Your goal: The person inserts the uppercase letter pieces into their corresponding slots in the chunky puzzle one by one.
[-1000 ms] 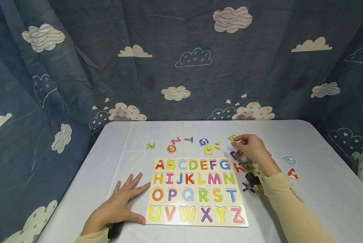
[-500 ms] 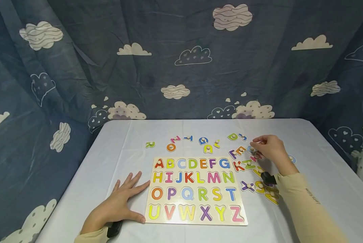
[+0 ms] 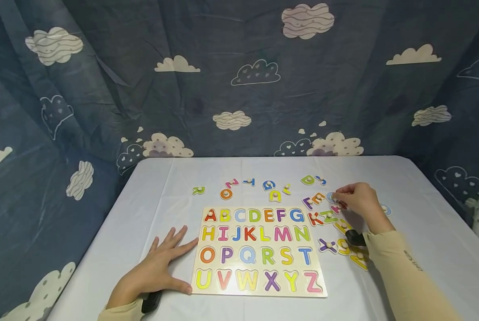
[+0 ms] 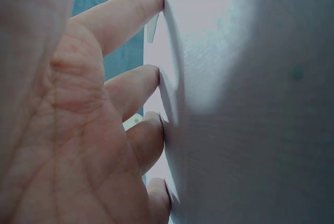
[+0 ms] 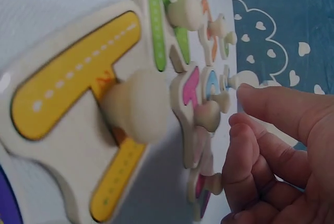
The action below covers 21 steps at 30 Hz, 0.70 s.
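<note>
1. The left hand (image 3: pixel 155 272) lies flat on the table (image 3: pixel 423 214), fingers (image 4: pixel 130 18) spread wide and straight, fingertips touching the left edge of the alphabet board (image 3: pixel 259 252).
2. The right hand (image 3: pixel 359 203) hovers over loose letter pieces just right of the board's top corner, fingers curled narrow at the peg of a light blue piece (image 3: pixel 331 196); whether they pinch it, I cannot tell.
3. A yellow piece (image 5: pixel 78 109) lies nearby.

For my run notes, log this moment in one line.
left hand: flat on table, thumb at puzzle board | right hand: fingertips at light blue letter piece's knob, grip unclear
</note>
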Available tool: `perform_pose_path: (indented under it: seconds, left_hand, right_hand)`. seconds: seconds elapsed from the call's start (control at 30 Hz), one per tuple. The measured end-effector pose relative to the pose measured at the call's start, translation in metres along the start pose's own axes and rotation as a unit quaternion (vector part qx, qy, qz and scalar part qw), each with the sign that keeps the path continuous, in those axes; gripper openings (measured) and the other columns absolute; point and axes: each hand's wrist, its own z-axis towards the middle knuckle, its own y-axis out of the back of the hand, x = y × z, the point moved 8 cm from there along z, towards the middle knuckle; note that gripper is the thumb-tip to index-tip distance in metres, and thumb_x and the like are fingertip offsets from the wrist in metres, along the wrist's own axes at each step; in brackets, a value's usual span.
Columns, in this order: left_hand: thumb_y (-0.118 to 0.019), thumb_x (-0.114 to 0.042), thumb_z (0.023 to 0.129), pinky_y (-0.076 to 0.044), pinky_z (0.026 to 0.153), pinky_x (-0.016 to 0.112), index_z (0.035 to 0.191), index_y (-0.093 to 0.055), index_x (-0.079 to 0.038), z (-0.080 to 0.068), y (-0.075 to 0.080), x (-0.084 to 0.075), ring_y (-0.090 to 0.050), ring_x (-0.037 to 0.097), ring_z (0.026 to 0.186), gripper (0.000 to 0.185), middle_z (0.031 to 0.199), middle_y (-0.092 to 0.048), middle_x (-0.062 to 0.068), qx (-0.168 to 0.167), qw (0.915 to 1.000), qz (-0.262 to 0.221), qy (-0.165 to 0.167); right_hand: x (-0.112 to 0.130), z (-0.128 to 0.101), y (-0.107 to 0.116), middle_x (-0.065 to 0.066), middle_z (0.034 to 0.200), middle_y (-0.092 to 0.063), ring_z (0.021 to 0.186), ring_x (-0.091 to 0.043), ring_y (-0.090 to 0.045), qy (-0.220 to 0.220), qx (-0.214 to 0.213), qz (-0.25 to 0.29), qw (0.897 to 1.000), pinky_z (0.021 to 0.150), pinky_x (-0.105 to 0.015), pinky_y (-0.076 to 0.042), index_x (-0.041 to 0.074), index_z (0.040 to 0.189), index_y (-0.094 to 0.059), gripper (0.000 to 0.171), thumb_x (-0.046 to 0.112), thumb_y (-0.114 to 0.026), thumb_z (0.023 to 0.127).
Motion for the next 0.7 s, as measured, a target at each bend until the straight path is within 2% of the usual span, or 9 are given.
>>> perform_pose_path:
  seconds: [0.4, 0.7]
  left_hand:
    - [-0.099, -0.063, 0.054, 0.002, 0.126, 0.081, 0.161, -0.051, -0.031, 0.000, 0.000, -0.001, -0.007, 0.051, 0.166, 0.122, 0.180, -0.022, 0.013, 0.002, 1.0000, -0.003, 0.000]
    - [-0.099, -0.062, 0.055, 0.002, 0.126, 0.081, 0.161, -0.052, -0.030, 0.001, 0.001, -0.001, -0.008, 0.051, 0.166, 0.121, 0.180, -0.022, 0.013, 0.000, 1.0000, -0.005, -0.002]
  right_hand:
    - [0.002, -0.001, -0.007, -0.012, 0.083, -0.071, 0.074, -0.021, -0.063, 0.007, 0.005, 0.002, 1.000, 0.064, -0.026, -0.050, -0.007, 0.111, -0.071, 0.029, 0.020, -0.074, 0.101]
    - [0.002, 0.001, -0.012, -0.017, 0.088, -0.070, 0.079, -0.024, -0.062, 0.003, -0.015, -0.006, 1.000, 0.063, -0.023, -0.052, -0.008, 0.108, -0.073, 0.025, 0.016, -0.075, 0.101]
